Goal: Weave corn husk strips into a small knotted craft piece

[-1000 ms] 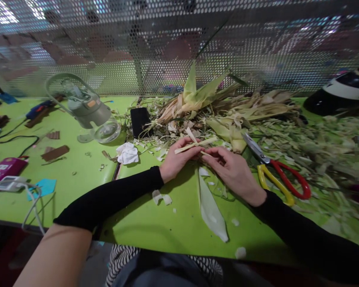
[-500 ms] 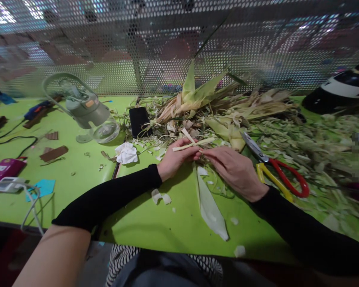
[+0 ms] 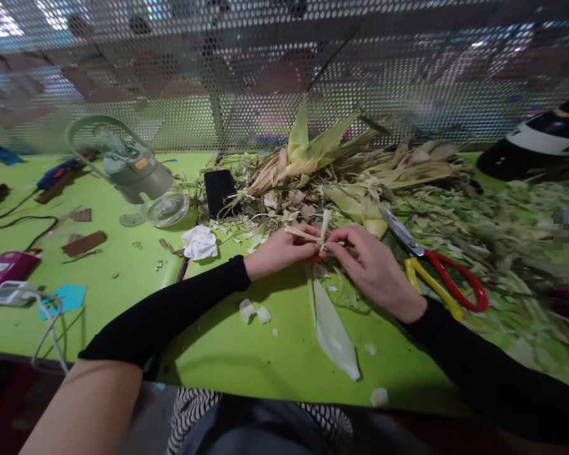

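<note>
My left hand [image 3: 279, 251] and my right hand [image 3: 366, 265] meet over the green table [image 3: 123, 284], both pinched on thin pale strips of corn husk [image 3: 313, 235] that cross each other between my fingertips. One strip sticks up, another points left. A long pale husk leaf [image 3: 330, 328] lies flat on the table just below my hands. A big heap of corn husks [image 3: 341, 170] lies right behind them. Both arms wear black sleeves.
Red and yellow scissors [image 3: 436, 272] lie right of my right hand. A black phone [image 3: 219, 191], a crumpled white tissue [image 3: 200, 242] and a small grey fan [image 3: 133, 170] sit to the left. Cables and a pink device [image 3: 7, 268] lie far left. A perforated metal screen [image 3: 284, 76] closes the back.
My hands have drawn closer together and lifted slightly. The husk strip that lay pointing right now stands bent upward, crossing another strip between my fingertips.
</note>
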A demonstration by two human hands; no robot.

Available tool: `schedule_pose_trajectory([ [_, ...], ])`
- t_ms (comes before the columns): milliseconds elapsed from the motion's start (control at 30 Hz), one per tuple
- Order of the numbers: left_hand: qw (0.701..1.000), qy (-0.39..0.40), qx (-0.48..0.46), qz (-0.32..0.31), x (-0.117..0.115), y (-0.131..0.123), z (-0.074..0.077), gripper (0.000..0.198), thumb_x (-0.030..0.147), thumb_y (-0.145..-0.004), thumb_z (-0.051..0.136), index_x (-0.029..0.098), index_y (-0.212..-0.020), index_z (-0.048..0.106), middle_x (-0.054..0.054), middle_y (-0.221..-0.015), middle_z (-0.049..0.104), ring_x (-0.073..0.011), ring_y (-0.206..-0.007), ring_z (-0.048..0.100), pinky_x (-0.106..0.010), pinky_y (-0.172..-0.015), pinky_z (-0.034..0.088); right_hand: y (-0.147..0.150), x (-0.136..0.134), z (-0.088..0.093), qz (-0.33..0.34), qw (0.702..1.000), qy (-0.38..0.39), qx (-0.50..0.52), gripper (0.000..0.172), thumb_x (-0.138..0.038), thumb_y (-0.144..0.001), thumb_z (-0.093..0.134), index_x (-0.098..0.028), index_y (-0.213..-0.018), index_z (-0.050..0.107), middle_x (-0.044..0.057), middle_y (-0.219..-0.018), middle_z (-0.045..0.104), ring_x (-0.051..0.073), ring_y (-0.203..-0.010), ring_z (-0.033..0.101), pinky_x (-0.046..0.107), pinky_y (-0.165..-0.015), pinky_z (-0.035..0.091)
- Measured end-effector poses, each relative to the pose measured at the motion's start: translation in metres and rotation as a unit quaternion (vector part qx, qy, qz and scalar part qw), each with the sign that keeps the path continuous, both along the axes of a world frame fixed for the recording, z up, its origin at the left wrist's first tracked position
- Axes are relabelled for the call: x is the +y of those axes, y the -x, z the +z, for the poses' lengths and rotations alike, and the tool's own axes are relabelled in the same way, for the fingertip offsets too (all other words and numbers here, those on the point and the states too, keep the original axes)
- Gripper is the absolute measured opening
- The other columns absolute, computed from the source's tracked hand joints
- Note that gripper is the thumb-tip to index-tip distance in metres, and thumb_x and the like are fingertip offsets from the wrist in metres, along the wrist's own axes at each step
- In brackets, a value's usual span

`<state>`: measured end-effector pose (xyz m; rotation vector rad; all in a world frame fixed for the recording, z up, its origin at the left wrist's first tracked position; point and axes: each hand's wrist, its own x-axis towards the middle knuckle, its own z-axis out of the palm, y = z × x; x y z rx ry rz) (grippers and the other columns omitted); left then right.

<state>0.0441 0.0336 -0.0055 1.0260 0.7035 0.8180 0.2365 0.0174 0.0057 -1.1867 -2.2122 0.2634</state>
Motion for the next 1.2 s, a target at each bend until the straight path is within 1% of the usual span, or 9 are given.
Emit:
schedule_pose_trajectory([
  [100,1.0,-0.005,0.018,0.004,-0.001,0.001,0.003,0.019,0.003,-0.084,0.065,0.014,-0.095,0.054,0.0,-0.075,0.069,-0.0092,-0.069,0.066,-0.029,-0.077,0.052,0.002,0.0,-0.002,-0.022,0.986,0.14,0.087,0.025,-0.044,-0.096,0.057,-0.022,-0.087,0.06,0.002,-0.074,0.068,0.016,-0.061,0.057,0.031,-0.058,0.046],
  [200,0.998,-0.032,0.047,-0.003,-0.001,0.002,0.002,0.02,0.007,-0.085,0.067,0.014,-0.097,0.052,0.001,-0.072,0.068,-0.0092,-0.066,0.064,-0.027,-0.074,0.05,0.003,0.001,-0.005,-0.004,0.97,0.198,0.137,0.031,-0.051,-0.093,0.059,-0.021,-0.084,0.06,0.002,-0.074,0.067,0.016,-0.062,0.057,0.029,-0.056,0.045],
  [367,0.994,-0.076,0.084,-0.006,0.0,0.005,-0.001,0.03,0.024,-0.081,0.079,0.013,-0.101,0.059,0.002,-0.071,0.065,-0.0089,-0.066,0.062,-0.026,-0.071,0.047,0.004,0.0,-0.004,0.013,0.958,0.237,0.159,0.031,-0.051,-0.091,0.06,-0.021,-0.082,0.061,0.002,-0.074,0.064,0.016,-0.062,0.053,0.029,-0.055,0.043],
  [567,1.0,0.01,0.011,-0.004,0.002,0.005,0.002,0.029,0.023,-0.076,0.084,0.011,-0.092,0.064,-0.001,-0.078,0.069,-0.0083,-0.07,0.066,-0.028,-0.076,0.053,0.002,0.0,0.001,0.011,0.959,0.237,0.158,0.036,-0.056,-0.09,0.064,-0.021,-0.084,0.064,0.003,-0.077,0.067,0.017,-0.067,0.059,0.031,-0.061,0.049],
  [733,0.996,0.088,0.005,0.02,0.002,0.003,0.008,0.02,0.009,-0.078,0.079,0.011,-0.09,0.063,0.001,-0.071,0.068,-0.0065,-0.064,0.065,-0.024,-0.071,0.053,0.001,0.002,-0.006,0.003,0.947,0.255,0.197,0.042,-0.062,-0.088,0.065,-0.021,-0.095,0.061,0.004,-0.082,0.069,0.019,-0.071,0.064,0.032,-0.062,0.054],
  [833,0.991,0.117,-0.008,0.066,0.001,0.001,0.01,0.012,0.006,-0.084,0.072,0.011,-0.086,0.061,0.002,-0.068,0.066,-0.0046,-0.059,0.061,-0.022,-0.068,0.052,0.001,0.0,-0.01,-0.025,0.965,0.179,0.19,0.046,-0.059,-0.085,0.071,-0.022,-0.108,0.057,0.005,-0.087,0.07,0.021,-0.076,0.067,0.035,-0.065,0.056],
  [967,0.984,0.137,-0.023,0.116,-0.001,-0.001,0.012,0.01,0.005,-0.088,0.066,0.012,-0.085,0.061,0.0,-0.07,0.068,-0.0056,-0.063,0.062,-0.023,-0.072,0.053,0.0,-0.005,-0.011,-0.05,0.998,-0.015,0.039,0.029,-0.044,-0.094,0.063,-0.02,-0.11,0.062,0.009,-0.092,0.071,0.025,-0.08,0.067,0.039,-0.07,0.055],
  [1067,0.979,0.155,-0.038,0.124,-0.002,-0.002,0.015,0.01,0.004,-0.091,0.063,0.01,-0.084,0.062,-0.001,-0.068,0.067,-0.0055,-0.062,0.061,-0.022,-0.073,0.052,-0.003,-0.006,-0.008,-0.032,0.991,-0.118,-0.046,0.022,-0.036,-0.101,0.054,-0.02,-0.109,0.066,0.013,-0.097,0.073,0.028,-0.089,0.068,0.043,-0.081,0.054],
  [1200,0.977,0.175,-0.04,0.114,-0.004,-0.002,0.017,0.015,0.005,-0.092,0.06,0.01,-0.079,0.06,0.0,-0.067,0.065,-0.0046,-0.061,0.059,-0.022,-0.072,0.05,-0.006,-0.005,-0.005,-0.005,0.982,-0.156,-0.103,0.021,-0.031,-0.102,0.051,-0.02,-0.107,0.068,0.014,-0.101,0.074,0.029,-0.093,0.067,0.045,-0.084,0.052],
])
